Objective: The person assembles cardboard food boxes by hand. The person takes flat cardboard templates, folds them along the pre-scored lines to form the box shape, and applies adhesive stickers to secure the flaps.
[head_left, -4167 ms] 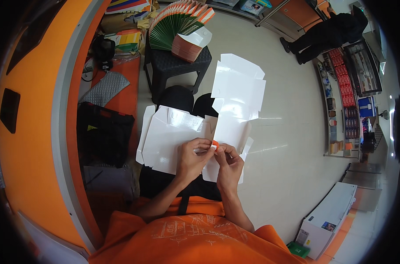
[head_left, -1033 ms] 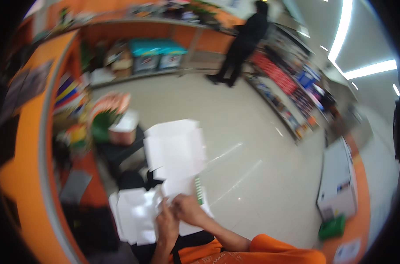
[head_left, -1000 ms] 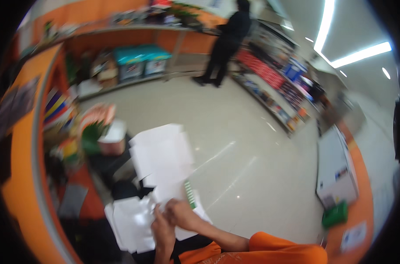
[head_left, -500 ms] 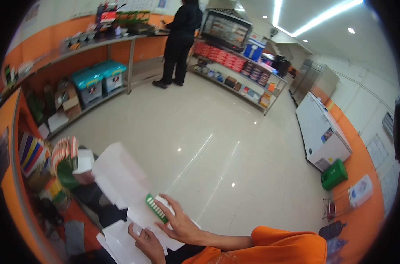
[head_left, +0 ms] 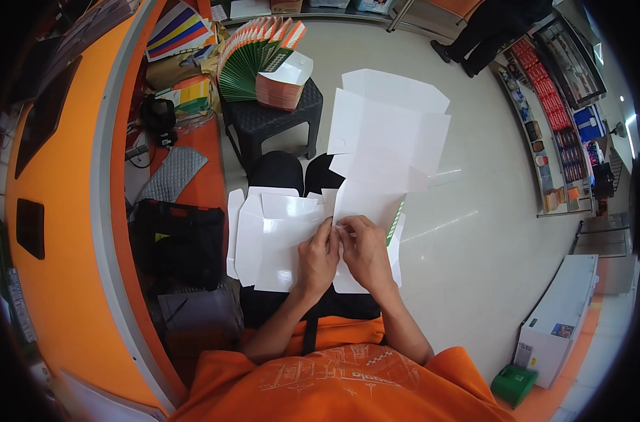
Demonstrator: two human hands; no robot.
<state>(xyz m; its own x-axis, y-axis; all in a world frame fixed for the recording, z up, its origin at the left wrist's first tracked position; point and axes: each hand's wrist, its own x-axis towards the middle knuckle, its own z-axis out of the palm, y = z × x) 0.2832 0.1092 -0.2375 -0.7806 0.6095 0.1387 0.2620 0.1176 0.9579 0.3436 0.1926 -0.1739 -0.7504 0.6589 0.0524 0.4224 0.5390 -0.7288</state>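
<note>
A white cardboard box blank [head_left: 394, 133] lies partly unfolded over my lap, its far panels reaching out past my knees. One edge on its right side shows a green and white patterned strip [head_left: 396, 221]. My left hand [head_left: 318, 259] has its fingers closed at the crease near the middle of the blank. Beside it, touching or nearly so, my right hand [head_left: 365, 252] pinches the same crease from the right. The exact bit of card between the fingertips is hidden. More flat white box blanks [head_left: 281, 235] with glossy faces rest on my lap to the left.
A black stool [head_left: 274, 123] ahead carries a fanned stack of green and orange folded boxes [head_left: 256, 63]. At left stand an orange counter [head_left: 73, 176] and a shelf with a black bag [head_left: 179, 243]. A person [head_left: 489, 32] stands far off near shelving [head_left: 545, 133].
My view has swung down and left onto my lap. My right hand has moved from the green-patterned side panel to the crease beside my left hand.
</note>
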